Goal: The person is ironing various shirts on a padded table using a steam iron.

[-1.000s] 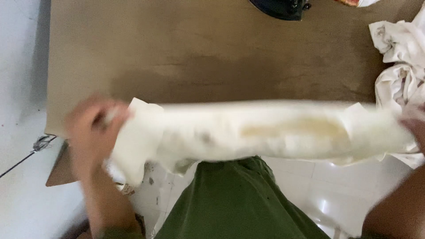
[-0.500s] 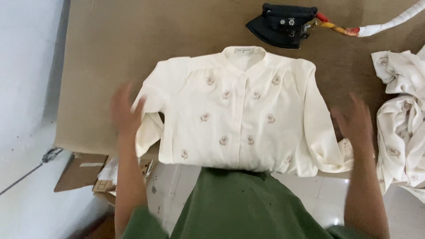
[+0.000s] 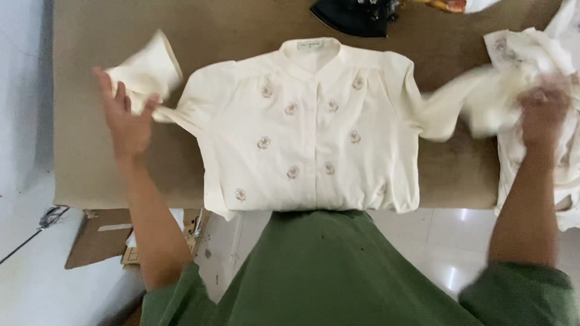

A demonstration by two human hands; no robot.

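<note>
A cream blouse (image 3: 308, 139) with small embroidered flowers lies front up on the brown padded table (image 3: 229, 30), collar away from me. My left hand (image 3: 128, 124) is raised at the table's left with the blouse's left sleeve (image 3: 148, 69) pinched at the thumb, the cuff flaring above the fingers. My right hand (image 3: 542, 108), blurred by motion, grips the end of the right sleeve (image 3: 465, 105), stretched out to the right. The blouse's hem hangs a little over the near table edge against my green garment (image 3: 326, 271).
A dark iron (image 3: 353, 15) rests at the table's far edge, a colourful cord beside it. A pile of pale crumpled clothes (image 3: 531, 48) lies at the right end. Flattened cardboard (image 3: 99, 235) lies on the white tiled floor at lower left.
The blouse went from being swung in the air to lying flat on the table. Both hands have since moved outward, pulling the two sleeves out to the sides.
</note>
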